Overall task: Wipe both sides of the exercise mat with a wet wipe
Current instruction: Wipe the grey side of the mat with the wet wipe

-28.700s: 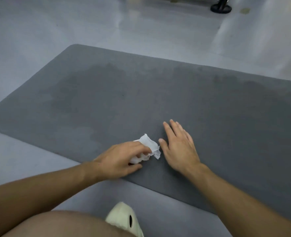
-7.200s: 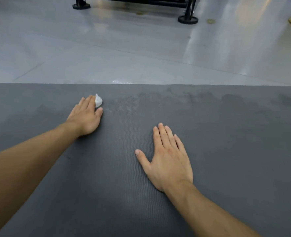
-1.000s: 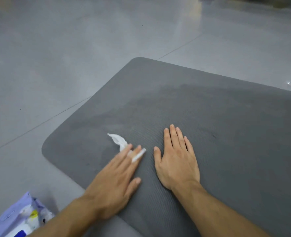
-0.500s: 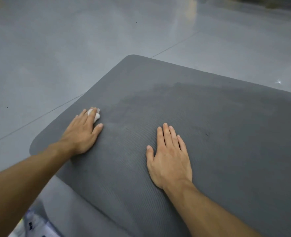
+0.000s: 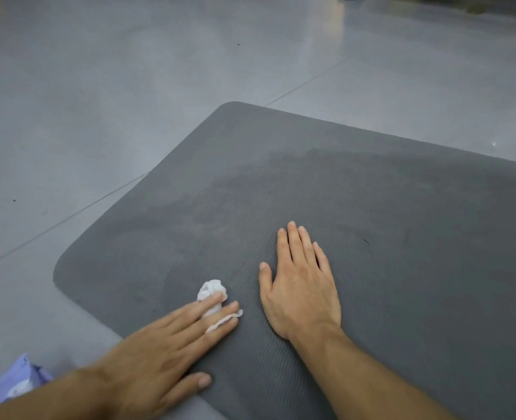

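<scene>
A person's two bare hands rest on a dark grey exercise mat (image 5: 371, 207) spread on a pale grey tiled floor (image 5: 99, 86), seen from above in the head view. The mat fills the centre and right of the frame, its rounded corner at the left and a second corner near the upper middle; a darker, damp-looking patch runs across its middle. The left hand (image 5: 159, 356), at lower centre-left and blurred, lies flat with fingers stretched out, pressing a crumpled white wet wipe (image 5: 211, 295) against the mat near its near edge; part of the wipe bunches beyond the fingertips and a strip of it shows between two fingers. The right hand (image 5: 300, 286), just right of the wipe and apart from it, is open, palm down, fingers together and thumb out, flat on the ribbed surface. A pale purple packet (image 5: 11, 383) lies on the floor at the lower left corner of the frame, partly behind the left forearm.
</scene>
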A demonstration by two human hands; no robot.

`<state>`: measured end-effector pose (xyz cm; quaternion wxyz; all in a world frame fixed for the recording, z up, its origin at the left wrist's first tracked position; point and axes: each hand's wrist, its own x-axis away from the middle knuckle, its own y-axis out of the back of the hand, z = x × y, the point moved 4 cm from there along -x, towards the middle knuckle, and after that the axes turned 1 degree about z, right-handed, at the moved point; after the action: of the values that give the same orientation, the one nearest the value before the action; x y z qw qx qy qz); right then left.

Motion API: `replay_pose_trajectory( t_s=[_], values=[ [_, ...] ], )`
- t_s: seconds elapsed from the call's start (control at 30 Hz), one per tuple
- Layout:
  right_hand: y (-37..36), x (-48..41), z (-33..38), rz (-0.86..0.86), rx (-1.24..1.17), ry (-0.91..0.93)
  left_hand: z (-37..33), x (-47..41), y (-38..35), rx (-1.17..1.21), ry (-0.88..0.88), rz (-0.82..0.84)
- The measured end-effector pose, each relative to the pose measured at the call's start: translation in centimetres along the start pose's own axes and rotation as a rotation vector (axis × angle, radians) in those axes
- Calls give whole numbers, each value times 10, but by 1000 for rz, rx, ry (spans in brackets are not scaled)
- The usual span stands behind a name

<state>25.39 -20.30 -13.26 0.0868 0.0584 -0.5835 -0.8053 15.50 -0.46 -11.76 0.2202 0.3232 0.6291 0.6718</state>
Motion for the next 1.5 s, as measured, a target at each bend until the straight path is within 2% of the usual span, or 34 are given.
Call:
replay_pose_trajectory(
  t_s=[0.13,0.3,0.37,0.47,0.53,0.67,0.9,1.03,1.2,1.33,1.5],
  values=[
    [0,0,0,15,-7,4,55,-11,-3,143,173,-13],
    [-1,-2,-1,32,-15,8,147,-52,-18,298,657,-114],
    [0,-2,-1,33,-20,9,163,-75,-19,292,808,-106],
    [-1,-3,-1,54,-28,22,156,-108,-11,329,964,-183],
    [0,-4,-6,88,-29,63,136,-130,-4,340,933,-206],
    [13,0,-51,112,52,161,73,-180,9,287,728,-220],
    [54,39,-181,69,102,-31,6,-250,19,233,683,-109],
    [72,67,-232,34,87,-110,-71,-300,29,232,454,-40],
    [92,106,-293,3,97,-212,-145,-347,37,266,420,0],
    [105,141,-335,7,101,-257,-225,-362,44,287,222,29],
    [121,195,-377,39,133,-294,-279,-376,43,324,259,51]
  ],
)
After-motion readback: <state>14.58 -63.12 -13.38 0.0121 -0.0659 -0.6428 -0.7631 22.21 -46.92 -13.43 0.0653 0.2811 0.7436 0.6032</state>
